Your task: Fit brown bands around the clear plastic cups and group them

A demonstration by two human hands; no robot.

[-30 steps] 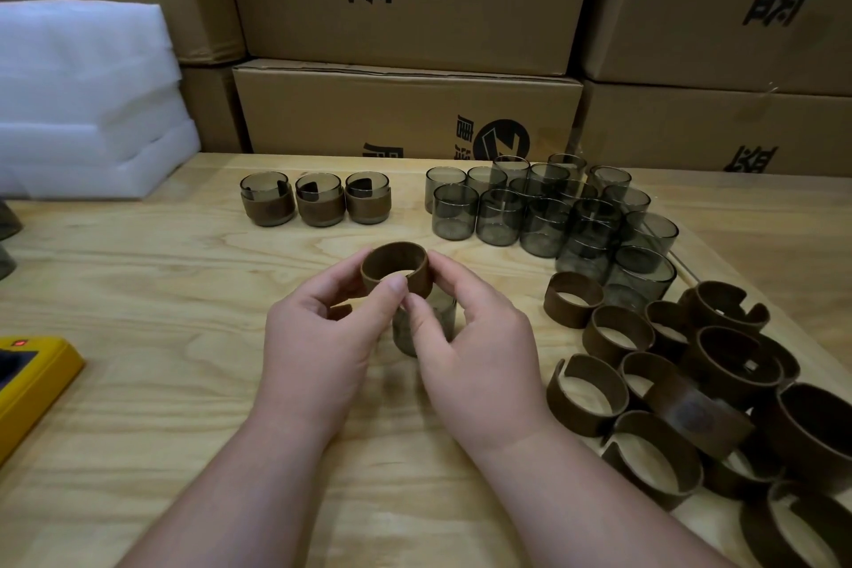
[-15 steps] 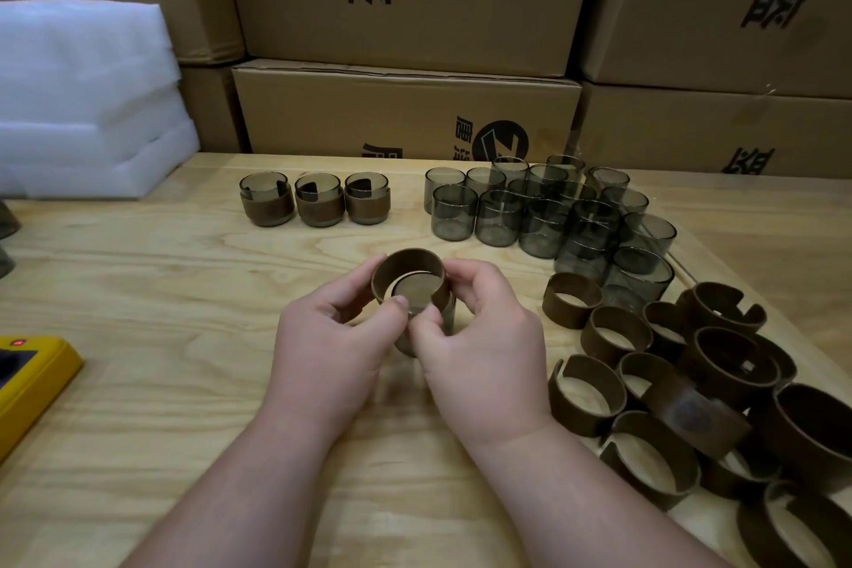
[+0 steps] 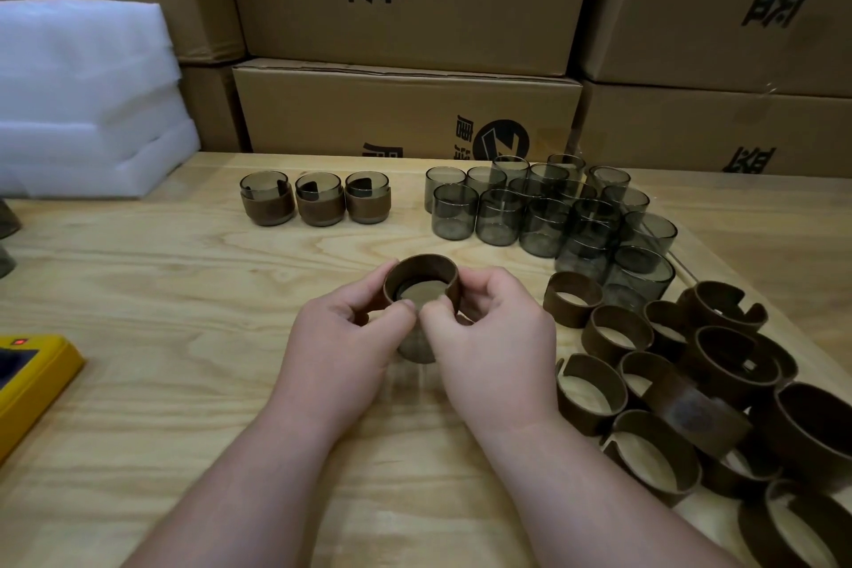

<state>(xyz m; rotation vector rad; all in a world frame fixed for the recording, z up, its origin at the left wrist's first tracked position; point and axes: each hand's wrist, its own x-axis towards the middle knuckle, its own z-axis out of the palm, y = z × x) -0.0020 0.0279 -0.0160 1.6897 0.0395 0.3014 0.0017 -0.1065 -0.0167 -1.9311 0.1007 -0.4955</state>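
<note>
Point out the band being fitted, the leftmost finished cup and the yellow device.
band [image 3: 422, 267]: head view, far rim of the ring.
leftmost finished cup [image 3: 267, 204]: head view, its brown wrap.
yellow device [image 3: 34, 387]: head view, its yellow casing.

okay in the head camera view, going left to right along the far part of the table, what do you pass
White foam stack → three banded cups → cluster of bare clear cups.
</note>
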